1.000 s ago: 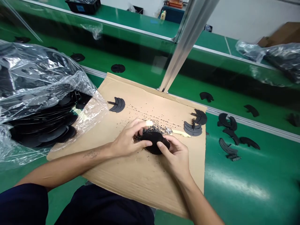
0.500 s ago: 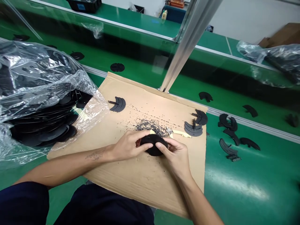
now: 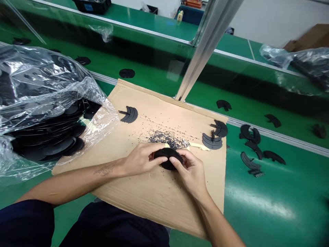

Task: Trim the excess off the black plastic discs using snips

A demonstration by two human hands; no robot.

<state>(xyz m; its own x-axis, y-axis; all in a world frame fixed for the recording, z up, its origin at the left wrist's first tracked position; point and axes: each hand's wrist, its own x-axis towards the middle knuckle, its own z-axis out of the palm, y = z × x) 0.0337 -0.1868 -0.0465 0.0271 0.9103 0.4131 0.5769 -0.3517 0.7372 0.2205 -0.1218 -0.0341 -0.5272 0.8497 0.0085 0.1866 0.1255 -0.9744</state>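
Note:
Between my two hands is a round black plastic disc (image 3: 168,164), held over the cardboard sheet (image 3: 144,195). My left hand (image 3: 142,160) grips its left side, thumb on top. On the opposite side my right hand (image 3: 191,171) pinches it, thumb near the middle; the fingertips beneath are hidden. Just beyond lies a heap of small black plastic bits (image 3: 164,137). A pair of nippers with pale yellow handles (image 3: 197,146) rests beside the heap. Curved black pieces lie at the left (image 3: 130,114) and right (image 3: 212,141) of the cardboard.
A clear plastic bag (image 3: 46,79) at the left spills a stack of black discs (image 3: 51,140). More curved black pieces (image 3: 250,161) lie on the green table (image 3: 257,212). A metal post (image 3: 203,55) rises behind the cardboard, beside a moving green conveyor belt (image 3: 154,80).
The disc has tilted slightly in my hands, and my right hand has shifted a little left. Black pieces on the belt behind have slid slightly to the left.

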